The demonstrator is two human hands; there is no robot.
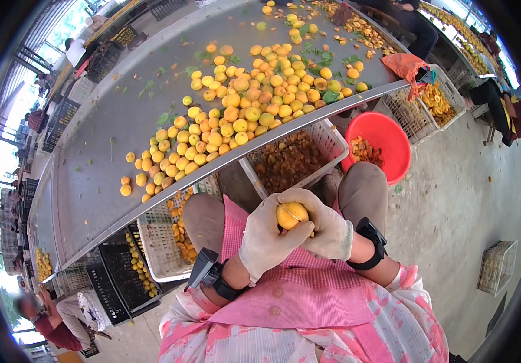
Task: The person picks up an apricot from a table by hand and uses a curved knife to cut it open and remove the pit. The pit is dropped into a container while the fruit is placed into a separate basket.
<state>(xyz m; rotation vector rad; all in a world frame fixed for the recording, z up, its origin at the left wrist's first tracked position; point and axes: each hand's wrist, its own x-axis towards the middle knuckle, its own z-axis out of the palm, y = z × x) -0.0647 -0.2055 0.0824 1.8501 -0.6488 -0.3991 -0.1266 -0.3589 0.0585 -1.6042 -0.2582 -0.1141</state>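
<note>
In the head view a yellow apricot (291, 215) is held above my lap, with a thin line running across its skin. My left hand (268, 239), in a pale work glove, is closed around its near left side. From the other side my right hand (329, 228), gloved the same way, wraps it with bent fingers. Both thumbs press close to the fruit, and its underside is hidden by the gloves. Beyond my hands a white crate (338, 150) contains dark brown fruit pieces. A pink checked apron (315, 307) covers my lap.
A metal table (100, 175) bears a heap of apricots (230, 115) and scattered leaves. A red bucket (393, 142) with fruit pieces stands right of the crate. Another white crate (154, 242) with orange halves stands left of my knees. Other people sit around the edges.
</note>
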